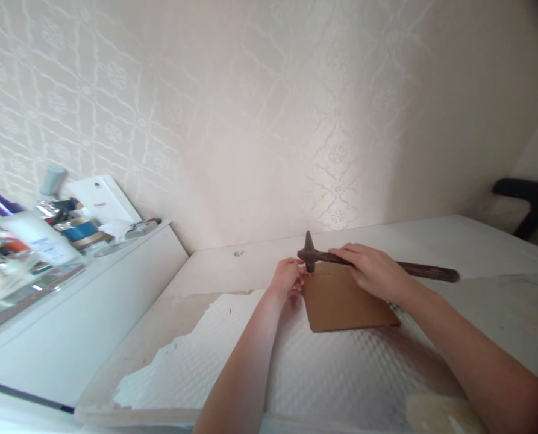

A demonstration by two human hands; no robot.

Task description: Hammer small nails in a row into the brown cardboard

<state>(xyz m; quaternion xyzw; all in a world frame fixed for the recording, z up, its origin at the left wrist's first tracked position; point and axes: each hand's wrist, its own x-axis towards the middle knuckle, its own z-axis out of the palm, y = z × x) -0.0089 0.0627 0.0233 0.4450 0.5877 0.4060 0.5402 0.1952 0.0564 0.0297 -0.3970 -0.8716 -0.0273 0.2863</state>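
Hammer (422, 271): dark brown, head and handle alike.
Board (347, 304): plain tan-brown.
Table sheet (332, 374): white, dimpled quilt pattern, with beige patches at 7 o'clock.
Wallpaper (269, 120): cream, embossed lattice with rosettes.
Tape roll (81, 230), 9 o'clock: blue.
Chair arm (528, 196), 3 o'clock: black.

Soft light fills the cream embossed wall (259, 120), dimming toward its right end. Below its left end the picture glares and blurs.
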